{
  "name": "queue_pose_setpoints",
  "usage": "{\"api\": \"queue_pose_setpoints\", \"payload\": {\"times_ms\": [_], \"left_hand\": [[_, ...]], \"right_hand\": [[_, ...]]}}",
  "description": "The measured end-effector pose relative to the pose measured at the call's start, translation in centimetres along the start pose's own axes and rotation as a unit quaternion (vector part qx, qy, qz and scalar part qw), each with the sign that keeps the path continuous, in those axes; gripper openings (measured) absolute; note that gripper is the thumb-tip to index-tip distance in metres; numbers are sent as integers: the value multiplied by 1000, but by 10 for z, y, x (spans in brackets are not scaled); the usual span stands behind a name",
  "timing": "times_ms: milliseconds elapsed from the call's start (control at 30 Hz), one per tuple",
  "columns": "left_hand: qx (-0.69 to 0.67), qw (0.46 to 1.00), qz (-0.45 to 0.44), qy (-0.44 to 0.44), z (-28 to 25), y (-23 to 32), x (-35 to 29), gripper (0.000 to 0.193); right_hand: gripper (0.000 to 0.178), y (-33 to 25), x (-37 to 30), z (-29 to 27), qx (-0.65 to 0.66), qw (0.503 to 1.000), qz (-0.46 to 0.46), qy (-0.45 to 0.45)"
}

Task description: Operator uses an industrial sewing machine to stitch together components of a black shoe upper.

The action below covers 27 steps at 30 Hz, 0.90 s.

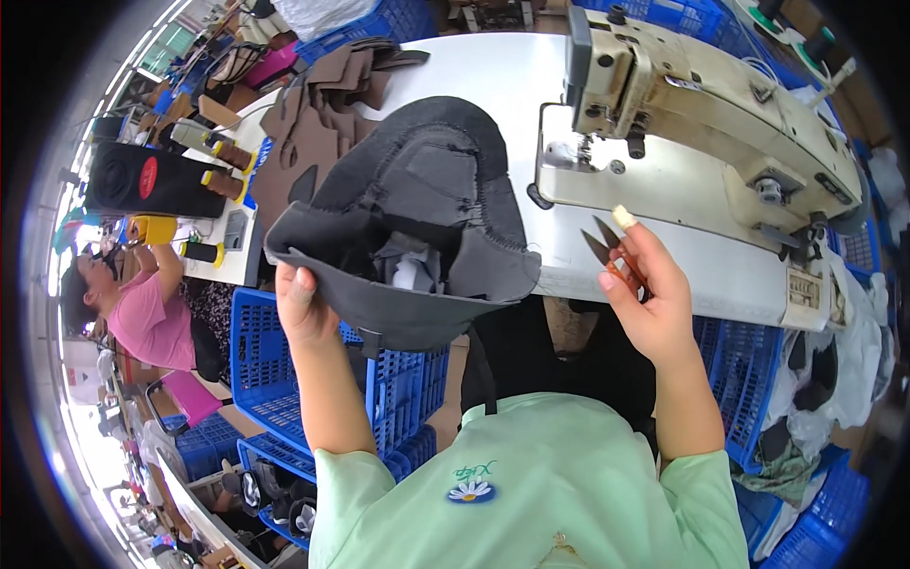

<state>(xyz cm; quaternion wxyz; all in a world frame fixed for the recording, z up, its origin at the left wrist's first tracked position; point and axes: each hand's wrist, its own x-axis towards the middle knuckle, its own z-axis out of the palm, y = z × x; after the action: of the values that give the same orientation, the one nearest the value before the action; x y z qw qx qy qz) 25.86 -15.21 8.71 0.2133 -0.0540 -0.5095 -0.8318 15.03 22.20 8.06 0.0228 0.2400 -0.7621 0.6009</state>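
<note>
My left hand [305, 311] grips the near left edge of a black sewn fabric piece [408, 302], shaped like a bag, thumb over the rim. Its hollow side gapes toward me, showing grey lining and a whitish patch inside. A stitched, rounded panel stands up at the back, resting over the white sewing table [474, 71]. Thread snips [627, 270] with reddish handles sit in my right hand [659, 308], blades apart and pointing up and left. They are clear of the fabric. A pale covering wraps my right index fingertip.
A sewing machine [720, 114] stands on the table at the right. Brown cut pieces [318, 123] lie at the far left. Blue plastic crates [270, 356] are below the table's edge, and thread cones [227, 171] stand left. A person in pink [156, 322] works farther left.
</note>
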Motion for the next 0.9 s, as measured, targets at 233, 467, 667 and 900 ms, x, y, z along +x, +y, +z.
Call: {"api": "queue_pose_setpoints", "payload": {"times_ms": [233,467,667,900], "left_hand": [[-6,999,15,-34,-26,-1,-2,72],[-22,996,-7,-83,-38,1,-5,68],[-34,996,-20,-77,-42,-1,-8,68],[-47,993,-25,-101,-34,-3,-4,66]], "right_hand": [[44,-7,-8,-17,175,965,102,-169],[38,5,-15,-2,390,832,286,-271],[39,4,-13,13,433,835,251,-228],[35,8,-10,13,396,869,189,-229]]}}
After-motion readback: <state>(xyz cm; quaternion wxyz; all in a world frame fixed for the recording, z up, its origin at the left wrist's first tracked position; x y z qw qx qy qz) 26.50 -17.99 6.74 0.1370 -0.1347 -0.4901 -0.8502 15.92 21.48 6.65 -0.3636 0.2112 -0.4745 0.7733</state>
